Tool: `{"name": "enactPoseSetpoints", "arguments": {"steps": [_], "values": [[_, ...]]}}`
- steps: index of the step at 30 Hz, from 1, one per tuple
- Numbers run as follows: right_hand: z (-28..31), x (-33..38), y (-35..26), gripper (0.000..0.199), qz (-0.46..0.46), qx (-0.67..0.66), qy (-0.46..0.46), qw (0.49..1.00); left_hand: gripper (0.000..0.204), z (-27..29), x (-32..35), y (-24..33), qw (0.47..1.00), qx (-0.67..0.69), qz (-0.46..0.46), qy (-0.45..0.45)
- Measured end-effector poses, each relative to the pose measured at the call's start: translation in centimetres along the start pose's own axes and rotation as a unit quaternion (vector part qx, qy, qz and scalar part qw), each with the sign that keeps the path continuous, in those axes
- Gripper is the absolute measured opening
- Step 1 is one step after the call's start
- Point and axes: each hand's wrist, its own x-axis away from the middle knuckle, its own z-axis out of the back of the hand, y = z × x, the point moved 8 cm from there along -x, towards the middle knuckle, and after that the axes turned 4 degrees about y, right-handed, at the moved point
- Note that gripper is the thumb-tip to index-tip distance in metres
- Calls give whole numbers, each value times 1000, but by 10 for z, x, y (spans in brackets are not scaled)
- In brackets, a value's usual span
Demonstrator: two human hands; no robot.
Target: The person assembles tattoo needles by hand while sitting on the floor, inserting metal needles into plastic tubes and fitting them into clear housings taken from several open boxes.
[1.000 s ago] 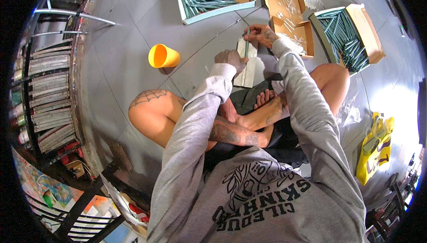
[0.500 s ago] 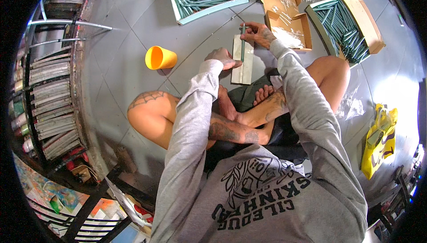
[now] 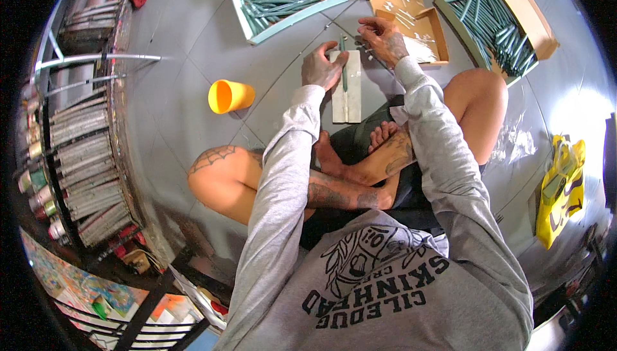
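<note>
A slim dark green pen point(image 3: 345, 81) lies lengthwise along a pale grooved block point(image 3: 347, 109) on the floor in front of my crossed legs. My left hand point(image 3: 323, 67) is closed at the block's far left corner, its thumb against the pen's upper part. Just right of the pen's far end, my right hand point(image 3: 385, 40) hovers with fingers bent and apart. No held thing shows in it, though a tiny piece by its fingertips cannot be made out. Beside that hand stands an open cardboard box point(image 3: 439, 36) with small white sticks.
Two boxes of green pens, one at the far left point(image 3: 249, 33) and one at the far right point(image 3: 537, 22), lie beyond my hands. A yellow cup point(image 3: 231, 96) rests on its side at left. A yellow bag point(image 3: 560, 200) sits at right; a loaded rack point(image 3: 80, 158) lines the left.
My left hand has moved up from the pen's near end to its upper part. My right hand has let go of the pen's far end and shifted slightly right. The view has tilted slightly.
</note>
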Motion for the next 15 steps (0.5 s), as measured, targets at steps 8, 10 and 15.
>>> {"name": "enactPoseSetpoints", "arguments": {"steps": [8, 10, 15], "values": [[9, 71, -17, 22, 52, 189, 95, 976, 46, -22, -35, -21, 972, 231, -1, -52], [-3, 89, -46, 31, 20, 225, 42, 973, 46, -21, -38, -37, 951, 289, 66, -90], [-29, 111, -17, 58, -60, 195, -70, 976, 44, -27, -37, -3, 963, 235, 4, -131]]}}
